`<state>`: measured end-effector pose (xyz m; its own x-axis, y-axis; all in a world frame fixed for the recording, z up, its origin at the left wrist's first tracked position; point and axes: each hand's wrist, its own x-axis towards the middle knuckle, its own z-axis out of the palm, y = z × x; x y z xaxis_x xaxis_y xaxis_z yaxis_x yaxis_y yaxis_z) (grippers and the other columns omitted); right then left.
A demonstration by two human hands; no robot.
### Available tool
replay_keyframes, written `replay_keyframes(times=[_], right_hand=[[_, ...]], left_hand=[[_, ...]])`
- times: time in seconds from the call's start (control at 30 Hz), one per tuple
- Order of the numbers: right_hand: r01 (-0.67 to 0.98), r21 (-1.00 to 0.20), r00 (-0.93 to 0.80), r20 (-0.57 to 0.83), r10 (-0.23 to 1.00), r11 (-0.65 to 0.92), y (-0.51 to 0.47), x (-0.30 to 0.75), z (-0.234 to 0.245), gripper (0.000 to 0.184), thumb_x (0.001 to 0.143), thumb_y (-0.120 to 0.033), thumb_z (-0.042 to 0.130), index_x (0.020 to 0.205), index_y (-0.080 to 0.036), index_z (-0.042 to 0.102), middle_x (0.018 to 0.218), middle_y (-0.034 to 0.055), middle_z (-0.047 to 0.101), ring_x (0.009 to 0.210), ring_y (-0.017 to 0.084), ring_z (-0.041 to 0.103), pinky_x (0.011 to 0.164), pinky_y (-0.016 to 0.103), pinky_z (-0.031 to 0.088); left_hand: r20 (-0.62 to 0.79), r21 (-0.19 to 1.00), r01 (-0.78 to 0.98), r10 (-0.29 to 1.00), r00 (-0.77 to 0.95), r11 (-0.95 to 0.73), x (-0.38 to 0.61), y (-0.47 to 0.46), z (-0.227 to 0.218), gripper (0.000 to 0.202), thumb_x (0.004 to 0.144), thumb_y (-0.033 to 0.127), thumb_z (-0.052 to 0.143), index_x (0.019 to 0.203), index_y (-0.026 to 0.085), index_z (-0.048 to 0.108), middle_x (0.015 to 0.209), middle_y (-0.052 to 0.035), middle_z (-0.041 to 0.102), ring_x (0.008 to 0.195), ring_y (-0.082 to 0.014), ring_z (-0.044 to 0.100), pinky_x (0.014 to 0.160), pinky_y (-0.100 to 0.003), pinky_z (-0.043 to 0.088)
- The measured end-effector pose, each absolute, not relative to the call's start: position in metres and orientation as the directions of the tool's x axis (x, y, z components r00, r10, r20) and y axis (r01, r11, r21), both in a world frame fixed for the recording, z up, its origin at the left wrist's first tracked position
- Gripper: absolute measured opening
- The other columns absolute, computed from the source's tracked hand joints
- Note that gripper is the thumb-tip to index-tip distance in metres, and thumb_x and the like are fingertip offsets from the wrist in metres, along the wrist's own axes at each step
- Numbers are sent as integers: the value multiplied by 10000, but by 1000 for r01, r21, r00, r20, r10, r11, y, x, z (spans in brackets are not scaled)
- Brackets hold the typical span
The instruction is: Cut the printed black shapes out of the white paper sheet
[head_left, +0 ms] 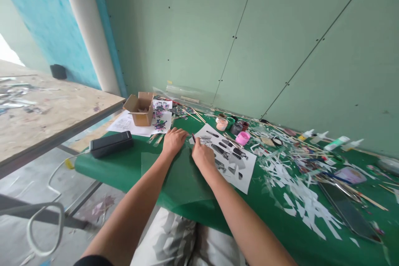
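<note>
My left hand lies flat, fingers stretched forward, on a see-through plastic sheet spread over the green tabletop. Just to its right, my right hand is closed round a thin dark pen-like tool; whether it is a pen or a craft knife I cannot tell. Beside and partly under the right hand is a white paper with black and grey printed shapes. A small metallic tool rests across the paper's far edge.
An open cardboard box and a dark oblong device with a white cable are on the left. Pink and peach paint jars stand behind the paper. Rightward lie paper scraps, glue bottles and a phone.
</note>
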<state>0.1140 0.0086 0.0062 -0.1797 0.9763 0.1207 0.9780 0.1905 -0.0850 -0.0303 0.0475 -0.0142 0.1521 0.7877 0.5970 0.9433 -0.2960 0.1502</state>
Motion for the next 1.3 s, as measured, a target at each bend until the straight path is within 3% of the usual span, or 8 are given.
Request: replay_keyframes(times=[0.87,1.3], right_hand=[[969,-111,-215,59,975,220,6,106,41,309,944,-99,330,1196,-95,510,973,186,717,928,221,711,763,298,512],[969,-111,-218,50,975,222,-2,109,26,295,960,-132,320,1197,-125,494,922,156,726,887,234,719,737,306,509]], left_hand=[[626,184,931,768,136,-315,-30,42,-8,234,951,316,483,926,273,712,871,-41,713,812,-213,593,701,-348,406],[675,226,904,727,122,-363,-32,42,-8,262,965,303,459,899,249,707,852,-31,717,785,-194,587,718,-305,428]])
